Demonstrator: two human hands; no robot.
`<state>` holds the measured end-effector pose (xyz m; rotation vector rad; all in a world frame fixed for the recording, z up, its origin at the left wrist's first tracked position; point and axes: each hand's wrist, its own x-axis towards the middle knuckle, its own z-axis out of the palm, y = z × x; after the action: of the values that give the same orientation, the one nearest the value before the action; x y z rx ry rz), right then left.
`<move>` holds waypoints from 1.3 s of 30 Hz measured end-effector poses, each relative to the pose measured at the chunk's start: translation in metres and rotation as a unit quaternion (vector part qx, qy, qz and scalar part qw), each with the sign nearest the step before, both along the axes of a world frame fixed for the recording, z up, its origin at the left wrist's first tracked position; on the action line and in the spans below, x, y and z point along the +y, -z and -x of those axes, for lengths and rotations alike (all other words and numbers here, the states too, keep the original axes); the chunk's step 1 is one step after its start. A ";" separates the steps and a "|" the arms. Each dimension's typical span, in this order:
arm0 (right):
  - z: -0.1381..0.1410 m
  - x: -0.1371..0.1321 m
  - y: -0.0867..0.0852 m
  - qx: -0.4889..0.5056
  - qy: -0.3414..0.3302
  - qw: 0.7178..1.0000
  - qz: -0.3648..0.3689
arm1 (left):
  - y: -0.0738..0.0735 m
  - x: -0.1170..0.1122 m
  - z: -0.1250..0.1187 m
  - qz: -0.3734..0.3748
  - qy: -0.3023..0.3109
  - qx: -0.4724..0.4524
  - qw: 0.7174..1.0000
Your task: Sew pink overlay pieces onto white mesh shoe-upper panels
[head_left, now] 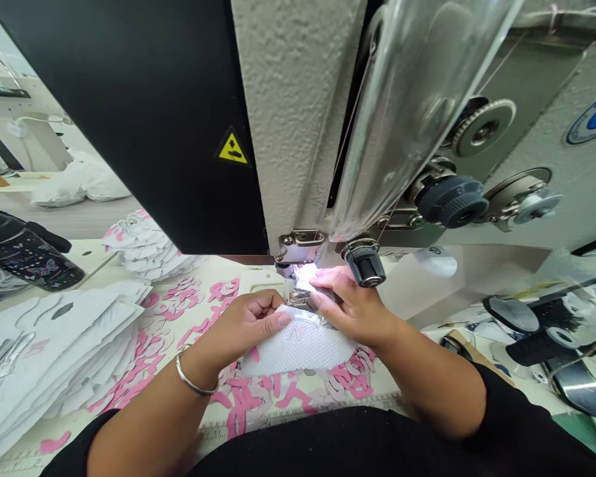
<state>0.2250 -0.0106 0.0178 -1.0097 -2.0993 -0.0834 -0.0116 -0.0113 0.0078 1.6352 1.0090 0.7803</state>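
Observation:
A white textured fabric piece (302, 351) with a pink outlined letter lies under the head of a sewing machine (298, 132). My left hand (251, 328) pinches its upper left edge, thumb on top and fingers curled beneath. Close to the lit needle area, my right hand (352, 305) has its thumb and index finger by the presser foot (302, 298). What those right fingertips hold, if anything, is too small and too bright to make out. The right hand's lower side is near the fabric's right end.
Pink and white cut pieces (243, 397) litter the table around the fabric. Stacked white panels (79, 351) lie at left, with another stack (149, 245) behind. A dark patterned bottle (27, 255) lies far left; a black thread spool (541, 346) is at right.

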 end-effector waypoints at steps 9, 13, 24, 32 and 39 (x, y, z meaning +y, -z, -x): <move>-0.013 0.003 -0.012 0.026 0.073 0.997 0.022 | -0.008 -0.002 0.004 0.114 0.088 -0.113 0.983; -0.015 -0.013 -0.026 -0.011 -0.020 1.000 0.000 | -0.011 -0.005 0.003 0.084 0.087 -0.113 0.986; -0.008 -0.018 -0.039 -0.125 -0.015 0.986 0.107 | -0.006 0.001 -0.009 0.051 -0.039 -0.158 0.985; -0.008 -0.002 -0.022 -0.065 0.001 0.995 0.080 | -0.004 0.001 -0.014 0.087 -0.071 -0.254 0.961; -0.007 0.008 -0.009 -0.029 -0.003 0.997 0.067 | -0.003 0.001 -0.015 0.075 -0.102 -0.274 0.953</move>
<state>0.2317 -0.0029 0.0264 -1.0909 -2.1851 0.0313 0.0036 -0.0108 0.0106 1.0989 0.8134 1.1868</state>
